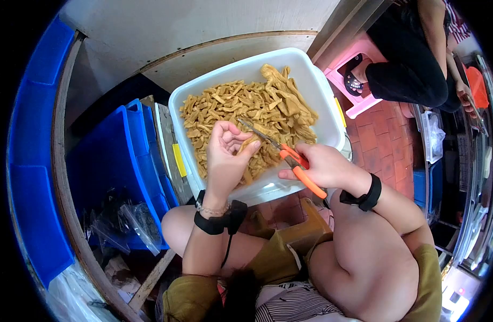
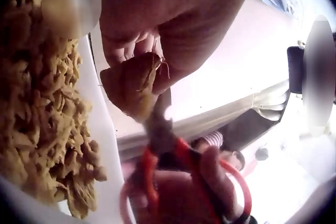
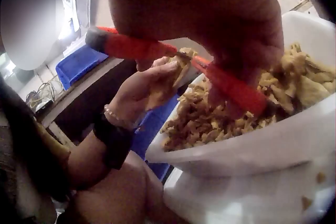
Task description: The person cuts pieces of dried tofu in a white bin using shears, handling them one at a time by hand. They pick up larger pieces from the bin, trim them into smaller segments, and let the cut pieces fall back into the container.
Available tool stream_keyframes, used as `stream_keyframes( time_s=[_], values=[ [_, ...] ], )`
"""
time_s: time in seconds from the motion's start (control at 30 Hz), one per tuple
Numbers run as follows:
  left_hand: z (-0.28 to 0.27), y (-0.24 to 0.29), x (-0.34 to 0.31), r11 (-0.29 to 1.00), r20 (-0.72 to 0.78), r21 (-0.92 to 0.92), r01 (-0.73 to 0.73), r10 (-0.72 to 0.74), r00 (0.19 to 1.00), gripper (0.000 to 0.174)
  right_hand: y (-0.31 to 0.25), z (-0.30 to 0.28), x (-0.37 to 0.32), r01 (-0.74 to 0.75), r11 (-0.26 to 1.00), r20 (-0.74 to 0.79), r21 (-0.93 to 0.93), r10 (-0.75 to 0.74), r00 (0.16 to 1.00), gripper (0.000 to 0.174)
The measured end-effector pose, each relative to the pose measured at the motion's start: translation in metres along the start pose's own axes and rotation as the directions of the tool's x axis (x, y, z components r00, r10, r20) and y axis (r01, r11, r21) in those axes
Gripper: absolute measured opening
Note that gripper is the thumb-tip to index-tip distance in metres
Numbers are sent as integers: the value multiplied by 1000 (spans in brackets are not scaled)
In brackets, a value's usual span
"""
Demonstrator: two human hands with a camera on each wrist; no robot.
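piece (image 1: 251, 140): above the tub (image 1: 297, 52), toward its near edge
left hand (image 1: 225, 158): fingers curled, pinching piece
scissors (image 1: 296, 166): blades at piece
right hand (image 1: 328, 167): fingers curled round handles
strips (image 1: 209, 107): heaped in tub
larger pieces (image 1: 281, 88): tub's far right corner

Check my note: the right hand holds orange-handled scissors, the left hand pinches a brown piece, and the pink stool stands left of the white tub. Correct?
Not quite: the head view shows the pink stool to the right of the white tub. The right hand does hold the scissors, and the left hand pinches the brown piece.
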State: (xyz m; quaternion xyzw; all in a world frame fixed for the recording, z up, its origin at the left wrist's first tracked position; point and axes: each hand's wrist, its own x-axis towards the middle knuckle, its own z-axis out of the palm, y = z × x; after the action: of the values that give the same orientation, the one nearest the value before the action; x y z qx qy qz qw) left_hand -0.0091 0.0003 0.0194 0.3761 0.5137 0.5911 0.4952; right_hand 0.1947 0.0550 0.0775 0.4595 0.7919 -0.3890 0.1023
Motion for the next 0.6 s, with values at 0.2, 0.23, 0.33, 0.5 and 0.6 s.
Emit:
stream_keyframes(
  time_s=[0.2,0.23,0.33,0.5,0.6],
  values=[
    [-3,-1,1,999,-26,37,-24,25,999,37,-2,-4,-3,-2,994,-29,110,5,1000,66],
    [-3,-1,1,999,-26,38,-23,24,999,37,-2,-4,-4,-2,994,-29,111,5,1000,66],
    [-5,1,2,982,-63,181,-44,56,996,37,1,-3,-3,-45,980,-12,192,48,999,56],
    [-10,3,5,971,-75,210,-113,131,989,36,6,0,2,-37,979,-93,202,57,994,61],
    [-8,7,2,993,107,115,-37,24,994,48,-2,-6,1,-31,994,-212,102,52,976,56]
  ],
)
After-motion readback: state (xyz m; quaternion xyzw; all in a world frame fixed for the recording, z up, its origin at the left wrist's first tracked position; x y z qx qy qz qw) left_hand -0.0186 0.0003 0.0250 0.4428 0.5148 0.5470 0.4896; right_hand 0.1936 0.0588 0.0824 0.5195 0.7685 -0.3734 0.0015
